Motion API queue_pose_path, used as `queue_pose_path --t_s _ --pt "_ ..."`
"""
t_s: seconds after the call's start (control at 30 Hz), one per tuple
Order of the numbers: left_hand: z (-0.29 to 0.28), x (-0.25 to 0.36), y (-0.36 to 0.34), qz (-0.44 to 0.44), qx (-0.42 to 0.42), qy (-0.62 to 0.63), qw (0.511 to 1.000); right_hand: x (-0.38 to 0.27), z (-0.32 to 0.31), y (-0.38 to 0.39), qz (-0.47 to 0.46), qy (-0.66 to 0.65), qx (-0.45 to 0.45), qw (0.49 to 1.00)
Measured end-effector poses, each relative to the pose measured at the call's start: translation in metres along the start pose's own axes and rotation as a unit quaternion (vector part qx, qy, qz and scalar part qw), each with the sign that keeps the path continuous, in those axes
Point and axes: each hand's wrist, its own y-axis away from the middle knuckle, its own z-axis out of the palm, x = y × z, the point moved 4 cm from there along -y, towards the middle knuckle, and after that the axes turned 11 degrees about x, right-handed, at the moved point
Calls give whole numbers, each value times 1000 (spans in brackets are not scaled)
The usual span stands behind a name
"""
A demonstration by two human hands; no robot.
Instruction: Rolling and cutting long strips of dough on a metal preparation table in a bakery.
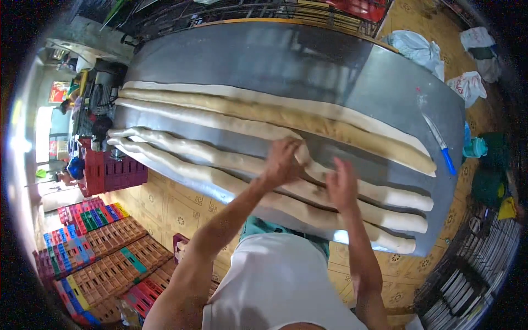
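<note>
Several long pale dough ropes lie side by side across a grey metal table (pixel 264 55). My left hand (pixel 284 160) is closed on the second-farthest dough rope (pixel 220 121), which kinks upward beside the fingers. To its right, my right hand (pixel 343 186) is slightly blurred, fingers stretched out over the same rope; whether it touches the dough is hard to tell. Beyond lies a flat dough sheet (pixel 363 120) with a long roll of tan filling (pixel 286 116) along it. Two more dough ropes, a middle one (pixel 220 158) and a near one (pixel 192 171), run closer to me.
A knife with a blue handle (pixel 448 160) lies at the table's right end. Stacked plastic crates (pixel 104 247) stand on the tiled floor at left. White plastic bags (pixel 415 49) are beyond the far right corner. Dark metal racks (pixel 467 275) stand at lower right.
</note>
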Motion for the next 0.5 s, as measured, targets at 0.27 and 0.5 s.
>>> queue_pose_path --t_s 0.27,0.5 --pt "-80 -134 -26 63 -147 -230 960 -95 142 -48 -80 134 0 988" --pt "-88 -141 -48 133 -92 -162 973 -84 147 -66 -41 240 -25 969"
